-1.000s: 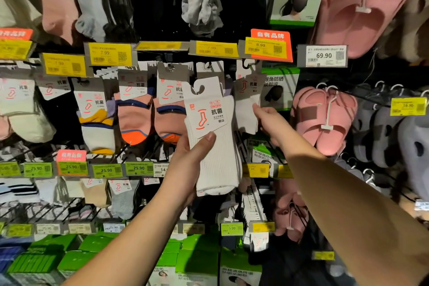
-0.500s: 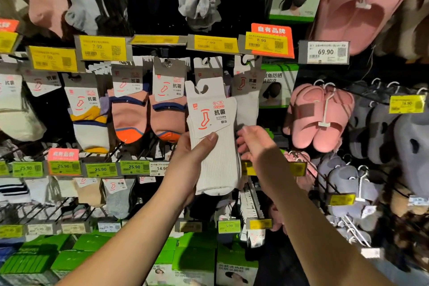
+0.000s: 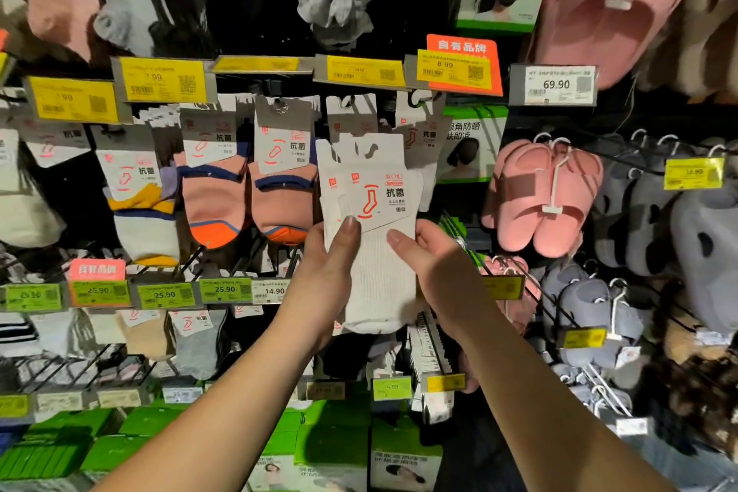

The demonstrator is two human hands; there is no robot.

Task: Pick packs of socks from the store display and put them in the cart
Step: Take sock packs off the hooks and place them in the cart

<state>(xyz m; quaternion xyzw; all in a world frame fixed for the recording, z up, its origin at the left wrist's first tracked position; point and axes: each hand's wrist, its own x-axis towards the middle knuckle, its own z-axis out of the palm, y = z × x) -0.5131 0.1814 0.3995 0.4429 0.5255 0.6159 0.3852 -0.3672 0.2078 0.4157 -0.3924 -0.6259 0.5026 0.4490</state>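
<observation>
Fingers [image 3: 349, 230] of both hands pinch the white sock packs [image 3: 375, 252]; left hand [image 3: 323, 276] and right hand [image 3: 435, 268] should square them before lowering cartward.

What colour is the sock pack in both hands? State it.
White socks, with a red-orange sock logo; head view.

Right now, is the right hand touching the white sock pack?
Touching. The head view shows the right hand with its thumb lying on the front of the white sock pack, opposite the left hand.
</observation>
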